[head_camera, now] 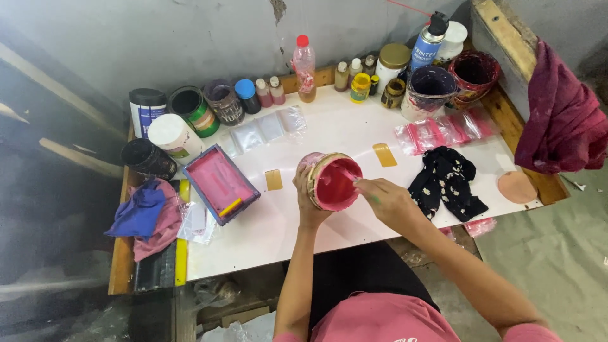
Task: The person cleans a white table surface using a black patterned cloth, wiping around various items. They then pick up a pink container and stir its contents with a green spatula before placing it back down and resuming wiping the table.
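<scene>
Stirring pink paint in a tilted tub above the white board

The left hand (308,190) wraps the pink paint tub (334,182) from behind, fingers curled tight round its wall, mouth tipped toward the person; the right hand (387,201) is pinched shut on a thin stirring stick (mostly hidden, its tip down in the paint); the tub is held just over the white board (329,126), right of the paint-smeared printing frame (220,182) and left of the black patterned cloth (447,182). To do this well, I judge, keep the tub gripped firmly and not tipped further, or paint could spill on the board; sweep the stick along the wall and bottom, slowly, so nothing flicks out.
</scene>
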